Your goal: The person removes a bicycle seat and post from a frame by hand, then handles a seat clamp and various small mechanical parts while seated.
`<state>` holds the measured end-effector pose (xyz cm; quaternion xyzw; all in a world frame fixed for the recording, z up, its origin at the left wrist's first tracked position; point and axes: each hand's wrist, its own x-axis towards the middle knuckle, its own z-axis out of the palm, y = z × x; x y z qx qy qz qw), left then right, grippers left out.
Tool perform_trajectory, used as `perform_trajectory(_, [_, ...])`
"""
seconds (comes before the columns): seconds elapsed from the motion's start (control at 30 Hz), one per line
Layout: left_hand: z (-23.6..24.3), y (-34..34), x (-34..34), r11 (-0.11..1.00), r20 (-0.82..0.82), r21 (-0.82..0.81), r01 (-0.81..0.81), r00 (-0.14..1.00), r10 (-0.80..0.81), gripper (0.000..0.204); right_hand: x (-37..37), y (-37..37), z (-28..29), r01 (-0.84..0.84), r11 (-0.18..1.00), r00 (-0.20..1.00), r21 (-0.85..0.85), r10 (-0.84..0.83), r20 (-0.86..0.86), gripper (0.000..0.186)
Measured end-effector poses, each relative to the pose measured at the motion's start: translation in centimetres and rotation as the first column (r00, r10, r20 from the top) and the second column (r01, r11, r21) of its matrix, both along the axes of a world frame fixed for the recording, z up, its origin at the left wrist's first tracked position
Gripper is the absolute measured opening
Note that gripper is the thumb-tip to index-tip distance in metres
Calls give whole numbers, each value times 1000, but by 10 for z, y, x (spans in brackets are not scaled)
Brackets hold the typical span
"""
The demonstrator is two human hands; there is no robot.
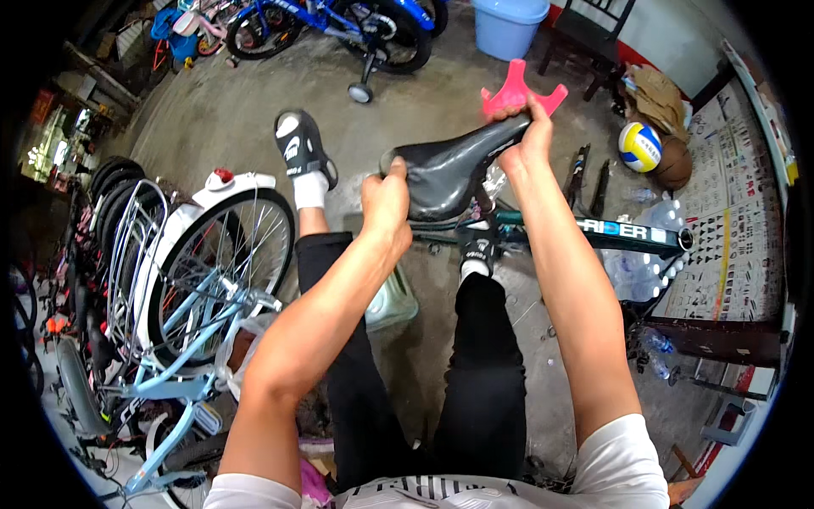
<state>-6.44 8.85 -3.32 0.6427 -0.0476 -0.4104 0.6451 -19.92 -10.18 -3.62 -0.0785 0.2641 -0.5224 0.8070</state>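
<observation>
Pointing narrow end forward and rightward, its long axis aslant, the saddle point(449, 174) hangs over the green frame point(543, 222), black and glossy; the left hand point(386, 204) grips its broad rear, the right hand point(531, 140) its tip.

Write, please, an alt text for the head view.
The left hand and right hand hold a black saddle above a dark green bike frame. A light blue bicycle is at left, a bright blue bike with a training wheel beyond.

held saddle point(449, 180): 1 | hands point(387, 204): 2 | shoes point(298, 144): 2 | balls point(639, 148): 2 | blue tub point(509, 30): 1
</observation>
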Motion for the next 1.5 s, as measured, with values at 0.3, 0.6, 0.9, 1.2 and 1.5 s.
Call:
perform_trajectory(0.3, [-3,-11,-34,986,122,-79,-150,980,158,52,2,-7,-2,44,998,999,-52,-45,-16,30])
perform_trajectory(0.6, [-15,-39,68,840,228,-240,487,869,-439,50,-10,78,10,376,924,924,-74,-368,106,32])
perform_trajectory(0.9, [-23,-26,39,969,217,-91,230,954,-206,44,-10,31,1,221,969,975,-111,-216,58,30])
perform_trajectory(1.2, [2,-30,-24,987,316,93,-129,944,94,49,-8,-18,8,32,999,978,-13,-34,-206,33])
perform_trajectory(1.5, [2,-35,-4,995,252,52,84,963,-94,47,-18,-23,10,47,998,985,-35,-52,-162,30])
